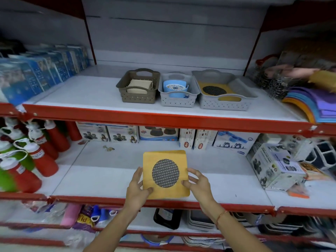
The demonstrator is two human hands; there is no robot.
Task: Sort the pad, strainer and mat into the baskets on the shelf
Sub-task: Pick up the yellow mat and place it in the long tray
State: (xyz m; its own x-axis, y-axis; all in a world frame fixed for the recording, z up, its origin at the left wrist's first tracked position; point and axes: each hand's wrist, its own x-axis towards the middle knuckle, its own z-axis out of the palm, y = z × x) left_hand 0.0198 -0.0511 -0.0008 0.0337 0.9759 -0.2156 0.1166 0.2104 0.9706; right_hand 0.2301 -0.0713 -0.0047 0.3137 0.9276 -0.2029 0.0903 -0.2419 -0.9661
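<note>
Your left hand (137,189) and right hand (197,182) pinch a yellow square card (166,174) by its 9 and 3 o'clock edges, fingers curled partway, above the lower shelf (101,177). A round wire-mesh strainer (165,173) fills its centre; no print on it is legible. Its face tilts toward you. At 12 o'clock stand three perforated plastic baskets, and the grey tray (225,104) holds a matching card.
</note>
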